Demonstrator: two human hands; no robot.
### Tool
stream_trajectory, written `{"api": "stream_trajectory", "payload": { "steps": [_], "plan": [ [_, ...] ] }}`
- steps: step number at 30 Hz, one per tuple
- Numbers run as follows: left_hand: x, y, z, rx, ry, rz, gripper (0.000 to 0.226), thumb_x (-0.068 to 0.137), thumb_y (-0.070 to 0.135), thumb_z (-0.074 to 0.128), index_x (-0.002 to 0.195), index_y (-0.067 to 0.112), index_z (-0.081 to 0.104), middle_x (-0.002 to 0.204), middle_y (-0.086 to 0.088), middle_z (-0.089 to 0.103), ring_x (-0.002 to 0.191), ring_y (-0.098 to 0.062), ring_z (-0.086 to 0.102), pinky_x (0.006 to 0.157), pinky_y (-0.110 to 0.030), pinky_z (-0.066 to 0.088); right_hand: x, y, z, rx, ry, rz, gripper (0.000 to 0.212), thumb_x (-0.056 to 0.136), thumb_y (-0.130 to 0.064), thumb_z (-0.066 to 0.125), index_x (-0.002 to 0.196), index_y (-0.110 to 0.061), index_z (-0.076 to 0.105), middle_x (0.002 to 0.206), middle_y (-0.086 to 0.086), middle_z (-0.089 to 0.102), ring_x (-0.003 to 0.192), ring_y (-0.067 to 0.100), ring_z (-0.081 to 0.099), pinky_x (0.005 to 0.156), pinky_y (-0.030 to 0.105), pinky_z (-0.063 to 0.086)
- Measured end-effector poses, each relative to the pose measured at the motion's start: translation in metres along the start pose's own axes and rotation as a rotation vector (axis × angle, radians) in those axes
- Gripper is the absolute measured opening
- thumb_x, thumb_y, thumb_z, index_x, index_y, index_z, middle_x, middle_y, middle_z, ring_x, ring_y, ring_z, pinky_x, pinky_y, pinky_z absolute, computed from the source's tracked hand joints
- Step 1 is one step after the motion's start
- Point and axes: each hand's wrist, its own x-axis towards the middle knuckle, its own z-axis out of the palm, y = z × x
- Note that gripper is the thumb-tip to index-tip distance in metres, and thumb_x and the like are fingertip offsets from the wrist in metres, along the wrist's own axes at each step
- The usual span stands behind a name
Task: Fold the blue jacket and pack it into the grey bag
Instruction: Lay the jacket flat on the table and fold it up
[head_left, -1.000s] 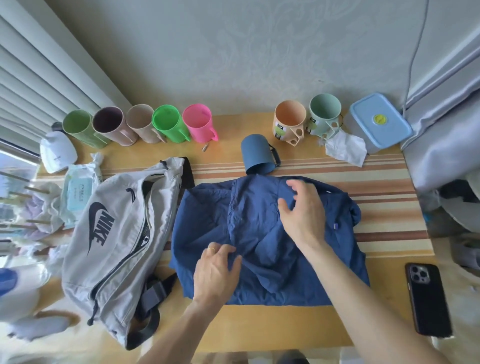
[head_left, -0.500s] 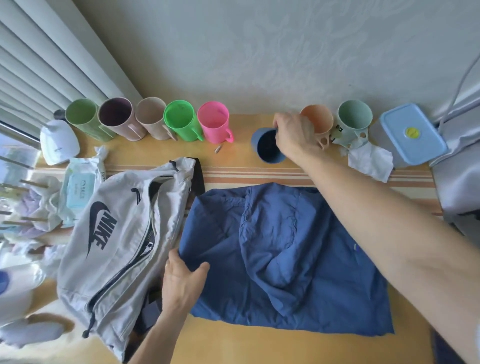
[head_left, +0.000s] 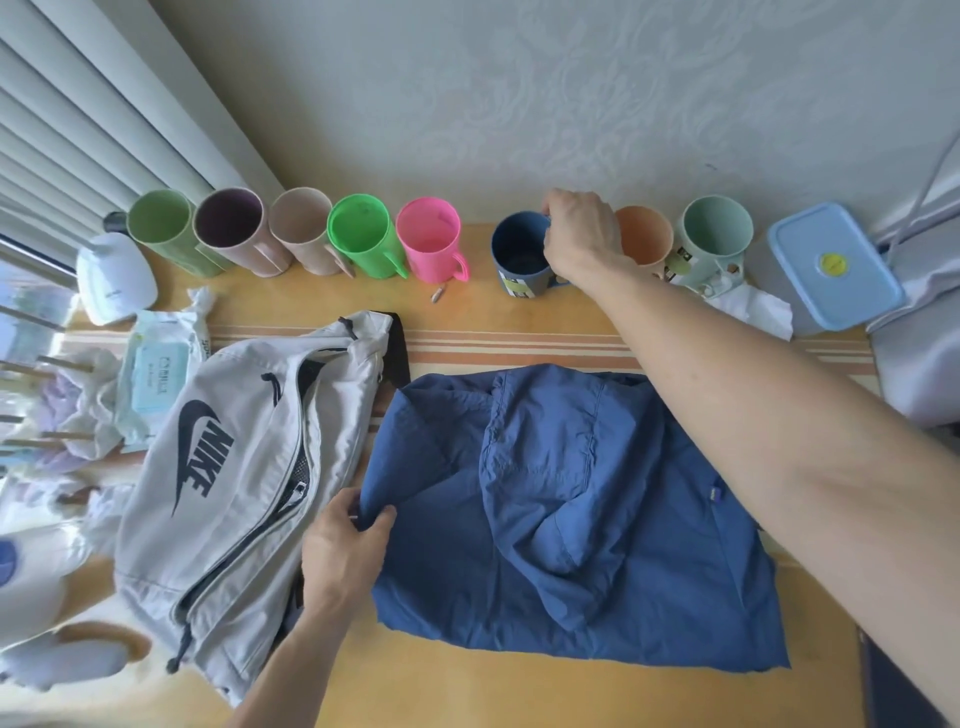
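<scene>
The blue jacket (head_left: 566, 514) lies partly folded and flat on the wooden table (head_left: 519, 691). To its left lies the grey bag (head_left: 234, 467) with a black logo, its zip partly open. My left hand (head_left: 345, 545) pinches the jacket's left edge between thumb and fingers, right beside the bag. My right hand (head_left: 582, 234) reaches far over the jacket and grips the rim and handle side of a dark blue cup (head_left: 522, 254), which stands upright near the wall.
A row of cups (head_left: 296, 234) lines the back edge, with an orange cup (head_left: 644, 239) and a pale green cup (head_left: 717, 234) right of my hand. A blue lidded box (head_left: 836, 265) and a tissue (head_left: 753, 309) sit at the back right. Wipes pack (head_left: 158, 369) lies left.
My right hand left the jacket, reached to the dark blue cup and stood it upright farther back. My left hand slid to the jacket's left edge and pinched it.
</scene>
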Motion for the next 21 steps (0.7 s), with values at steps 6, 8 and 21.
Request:
{"api": "stream_trajectory", "payload": {
  "steps": [6,8,21],
  "plan": [
    [-0.014,0.002,0.003,0.104,0.191,0.154,0.016,0.085,0.025,0.074,0.073,0.019,0.066,0.070,0.004,0.069,0.074,-0.023,0.066,0.071,-0.040,0.053,-0.056,0.017,-0.010,0.246,0.191,-0.013,0.032,0.098,-0.016,0.053,0.129,-0.008,0.056,0.123,0.014,0.064,0.110,0.033,0.061,0.084,0.038,0.046],
    [-0.023,0.008,0.002,0.086,0.202,0.182,0.016,0.085,0.023,0.074,0.072,0.017,0.066,0.069,0.005,0.067,0.074,-0.021,0.066,0.067,-0.037,0.049,-0.106,0.034,-0.005,0.349,0.300,-0.011,0.029,0.097,-0.021,0.052,0.124,-0.011,0.059,0.116,0.010,0.065,0.105,0.031,0.063,0.083,0.039,0.047],
    [-0.144,0.137,0.112,0.158,-0.217,0.719,0.024,0.092,0.041,0.060,0.100,0.020,0.052,0.086,-0.001,0.065,0.082,-0.025,0.064,0.068,-0.035,0.047,-0.361,0.116,0.060,0.743,-0.234,0.209,0.032,0.096,-0.008,0.052,0.100,-0.036,0.067,0.100,-0.023,0.070,0.097,-0.002,0.063,0.081,0.016,0.047]
  ]
}}
